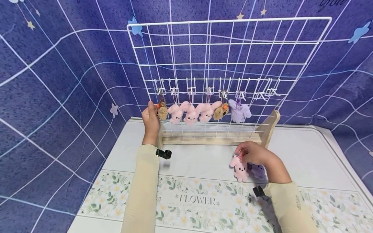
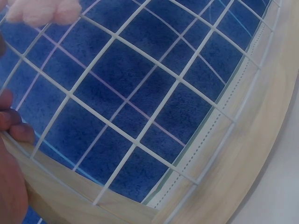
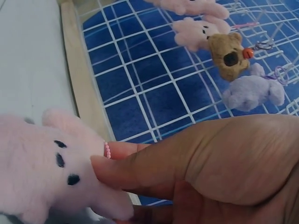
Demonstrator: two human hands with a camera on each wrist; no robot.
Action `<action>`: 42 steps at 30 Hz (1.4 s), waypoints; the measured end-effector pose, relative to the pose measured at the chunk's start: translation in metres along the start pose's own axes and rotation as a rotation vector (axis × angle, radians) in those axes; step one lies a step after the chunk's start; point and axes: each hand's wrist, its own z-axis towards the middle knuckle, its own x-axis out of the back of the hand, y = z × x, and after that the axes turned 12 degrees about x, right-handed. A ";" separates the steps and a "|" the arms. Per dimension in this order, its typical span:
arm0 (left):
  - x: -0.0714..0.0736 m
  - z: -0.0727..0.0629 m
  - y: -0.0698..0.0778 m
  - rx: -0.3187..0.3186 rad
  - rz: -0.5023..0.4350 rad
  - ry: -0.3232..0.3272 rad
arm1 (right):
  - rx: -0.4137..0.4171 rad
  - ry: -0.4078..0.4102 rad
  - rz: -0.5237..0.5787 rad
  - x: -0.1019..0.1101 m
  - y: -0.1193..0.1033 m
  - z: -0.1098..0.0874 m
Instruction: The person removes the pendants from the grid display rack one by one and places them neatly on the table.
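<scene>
A white wire grid (image 1: 230, 21) stands upright in a wooden stand (image 1: 209, 141). My left hand (image 1: 151, 121) grips its left edge, thumb upward, beside a brown plush keychain (image 1: 163, 113). Above the table in front, my right hand (image 1: 254, 153) pinches a pink bunny plush keychain (image 1: 240, 171) at the top of its head, near its pink bead chain (image 3: 107, 150). Behind that hand, partly hidden, is a purple plush (image 1: 258, 171). On the grid's hooks hang several pink bunnies (image 1: 191, 116), another brown plush (image 1: 220, 112) and a purple plush keychain (image 1: 239, 111).
More white hooks (image 1: 272, 92) sit at the grid's right, beyond the hanging purple plush. A flower-printed mat (image 1: 198, 207) covers the table front. Behind and to the left hangs a blue patterned cloth (image 1: 58, 106). The stand's right wooden foot (image 1: 271, 127) juts forward.
</scene>
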 end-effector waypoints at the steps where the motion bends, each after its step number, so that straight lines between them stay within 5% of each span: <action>1: 0.000 0.000 0.000 -0.001 0.002 0.002 | 0.001 0.002 -0.018 -0.001 0.000 0.000; 13: -0.001 -0.001 0.000 -0.009 0.004 0.000 | -0.047 0.005 -0.162 -0.007 -0.004 0.003; 33: -0.002 -0.002 0.002 -0.007 0.008 0.014 | -0.095 0.032 -0.207 -0.008 -0.006 0.004; 39: -0.001 -0.001 0.001 -0.021 0.016 0.011 | -0.029 0.176 -0.254 -0.013 -0.007 0.012; 42: -0.001 -0.001 0.001 -0.022 0.023 0.010 | 0.035 0.326 -0.120 -0.014 -0.009 0.021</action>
